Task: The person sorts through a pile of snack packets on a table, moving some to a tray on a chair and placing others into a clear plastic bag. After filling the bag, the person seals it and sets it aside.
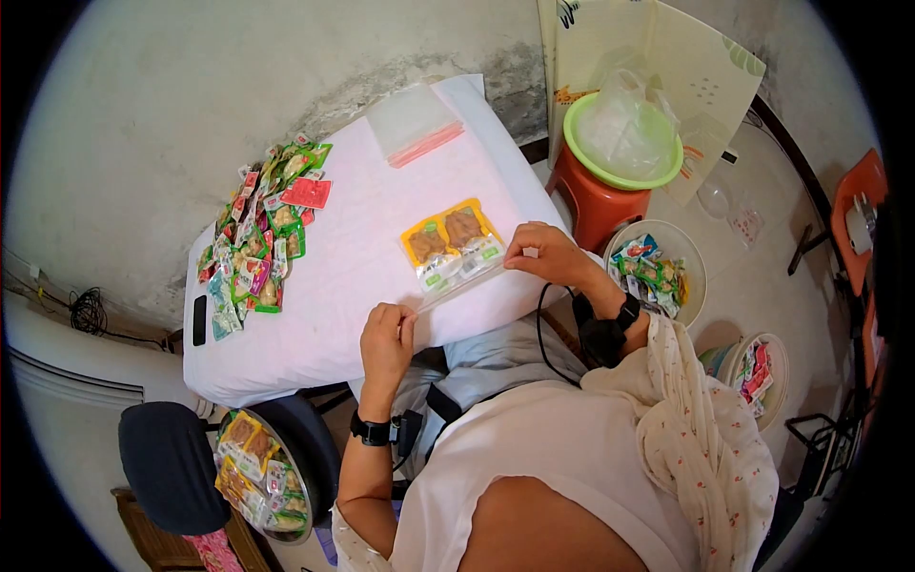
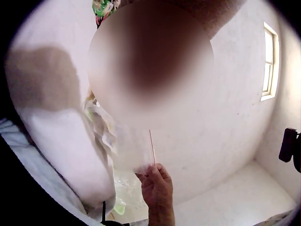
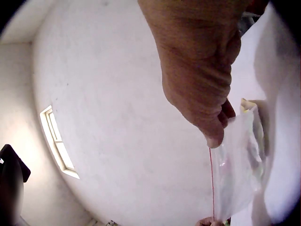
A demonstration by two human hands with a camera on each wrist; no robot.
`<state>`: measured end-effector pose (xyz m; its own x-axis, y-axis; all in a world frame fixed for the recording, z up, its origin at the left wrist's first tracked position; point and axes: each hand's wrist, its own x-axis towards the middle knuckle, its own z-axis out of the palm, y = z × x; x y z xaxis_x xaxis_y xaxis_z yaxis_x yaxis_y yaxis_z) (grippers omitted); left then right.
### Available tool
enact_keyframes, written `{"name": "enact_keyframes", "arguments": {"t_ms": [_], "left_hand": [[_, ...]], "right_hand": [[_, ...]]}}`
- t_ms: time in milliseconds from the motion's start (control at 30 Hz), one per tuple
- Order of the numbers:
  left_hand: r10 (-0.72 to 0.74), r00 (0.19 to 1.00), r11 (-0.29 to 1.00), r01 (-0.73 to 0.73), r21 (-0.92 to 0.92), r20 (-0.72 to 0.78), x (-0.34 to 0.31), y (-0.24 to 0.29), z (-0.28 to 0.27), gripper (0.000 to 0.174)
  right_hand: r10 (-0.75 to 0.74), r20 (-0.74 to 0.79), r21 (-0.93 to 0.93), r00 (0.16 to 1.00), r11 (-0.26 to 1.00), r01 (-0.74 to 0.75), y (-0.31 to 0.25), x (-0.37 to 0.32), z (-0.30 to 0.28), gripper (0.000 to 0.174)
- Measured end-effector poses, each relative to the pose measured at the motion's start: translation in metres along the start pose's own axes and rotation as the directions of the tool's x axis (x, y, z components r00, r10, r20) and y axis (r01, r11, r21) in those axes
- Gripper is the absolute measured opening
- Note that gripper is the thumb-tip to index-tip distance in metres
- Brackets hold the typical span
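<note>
Nothing here can be read. The snack packets (image 1: 255, 238) heaped on the table (image 1: 353, 286) carry printing. So do the two yellow packets (image 1: 446, 236) inside the clear bag (image 1: 462, 276), each with a small white-and-green label at its lower end. All the lettering is too small and blurred to make out. Both wrist views show no legible writing either.

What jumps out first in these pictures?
On the white table, the left hand and right hand pinch the ends of a clear zip bag holding two yellow snack packs. A pile of snack packets lies along its left side; a green basin sits on a red stool to the right.
</note>
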<state>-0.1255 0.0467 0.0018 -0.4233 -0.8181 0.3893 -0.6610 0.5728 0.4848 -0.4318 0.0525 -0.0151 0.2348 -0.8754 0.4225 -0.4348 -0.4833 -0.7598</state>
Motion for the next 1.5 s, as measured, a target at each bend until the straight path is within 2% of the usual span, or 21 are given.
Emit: {"name": "enact_keyframes", "arguments": {"t_ms": [467,667,733,767,833,867,933,967,1033,1067,1100,1167,1200,1233,1267,1300,1333,1367,1400,1433,1500], "left_hand": [[0.047,0.998,0.992,-0.052,-0.116,-0.044,-0.002,-0.003,0.002,0.005],[-0.048,0.998,0.983,0.04,-0.18,-0.042,0.001,-0.017,0.01,0.004],[-0.152,0.984,0.975,0.134,-0.178,-0.094,0.004,-0.02,0.011,0.008],[-0.153,0.984,0.975,0.134,-0.178,-0.093,0.006,-0.02,0.013,0.008],[0.172,0.96,0.979,-0.142,0.146,-0.222,0.012,-0.011,0.017,0.019],[0.168,0.96,0.979,-0.138,0.147,-0.223,0.015,-0.004,0.021,0.019],[0.369,0.927,0.919,-0.355,0.17,-0.06,0.022,0.011,0.033,0.038],[0.364,0.929,0.921,-0.349,0.175,-0.062,0.028,0.017,0.039,0.038],[0.349,0.934,0.912,-0.358,0.201,0.082,0.04,0.027,0.051,0.057],[0.33,0.941,0.917,-0.337,0.212,0.069,0.044,0.029,0.06,0.057],[0.312,0.944,0.929,-0.326,0.174,0.105,0.048,0.023,0.068,0.062],[0.247,0.963,0.96,-0.258,0.106,0.105,0.056,0.002,0.086,0.071],[0.219,0.975,0.976,-0.219,0.001,0.023,0.059,0.0,0.087,0.06],[0.116,0.986,0.972,-0.088,-0.216,0.118,0.067,0.0,0.083,0.047],[0.142,0.988,0.989,-0.138,-0.059,0.059,0.064,-0.017,0.108,0.038],[0.284,0.925,0.959,-0.279,0.057,-0.252,0.055,-0.018,0.115,0.031],[0.226,0.934,0.973,-0.204,0.104,-0.277,0.05,-0.018,0.111,0.031],[0.31,0.927,0.92,-0.237,0.311,-0.211,0.054,-0.014,0.104,0.038],[0.391,0.913,0.823,-0.291,0.487,-0.114,0.057,-0.012,0.1,0.045],[0.381,0.916,0.822,-0.276,0.498,-0.123,0.057,-0.013,0.1,0.045],[0.306,0.938,0.863,-0.202,0.462,-0.162,0.056,-0.014,0.1,0.047]], "right_hand": [[0.13,0.057,0.168,0.99,0.976,-0.138,0.007,-0.006,-0.004,0.008],[0.16,-0.026,0.288,0.987,0.947,-0.146,0.018,-0.003,0.008,0.01],[0.327,0.009,0.444,0.945,0.846,-0.297,0.021,0.001,0.01,0.012],[0.328,0.009,0.444,0.945,0.845,-0.298,0.025,0.003,0.013,0.012],[0.338,-0.021,0.485,0.941,0.826,-0.286,0.032,0.009,0.018,0.013],[0.337,-0.017,0.486,0.941,0.825,-0.287,0.034,0.011,0.021,0.013],[0.406,-0.032,0.466,0.913,0.815,-0.346,0.037,0.018,0.026,0.014],[0.402,-0.025,0.466,0.915,0.815,-0.345,0.039,0.021,0.028,0.014],[0.473,-0.059,0.46,0.879,0.794,-0.397,0.047,0.024,0.035,0.015],[0.411,-0.132,0.331,0.902,0.876,-0.351,0.056,0.023,0.036,0.015],[0.324,-0.181,0.199,0.929,0.937,-0.288,0.064,0.022,0.036,0.015],[0.424,-0.193,0.123,0.885,0.905,-0.407,0.071,0.024,0.04,0.014],[0.369,-0.229,0.073,0.901,0.929,-0.362,0.089,0.021,0.042,0.013],[0.426,-0.21,0.192,0.88,0.9,-0.391,0.093,0.02,0.044,0.016],[0.286,-0.291,0.048,0.913,0.957,-0.285,0.105,0.018,0.048,0.024],[0.575,-0.165,0.234,0.801,0.812,-0.535,0.096,0.023,0.044,0.032],[0.622,-0.011,0.347,0.783,0.737,-0.58,0.106,0.024,0.039,0.038],[0.646,-0.007,0.319,0.763,0.725,-0.611,0.079,0.035,0.04,0.042],[0.613,-0.011,0.373,0.79,0.736,-0.565,0.092,0.036,0.045,0.044],[0.578,-0.007,0.49,0.816,0.713,-0.502,0.091,0.041,0.054,0.048],[0.639,0.063,0.59,0.767,0.596,-0.545,0.064,0.048,0.059,0.05]]}}
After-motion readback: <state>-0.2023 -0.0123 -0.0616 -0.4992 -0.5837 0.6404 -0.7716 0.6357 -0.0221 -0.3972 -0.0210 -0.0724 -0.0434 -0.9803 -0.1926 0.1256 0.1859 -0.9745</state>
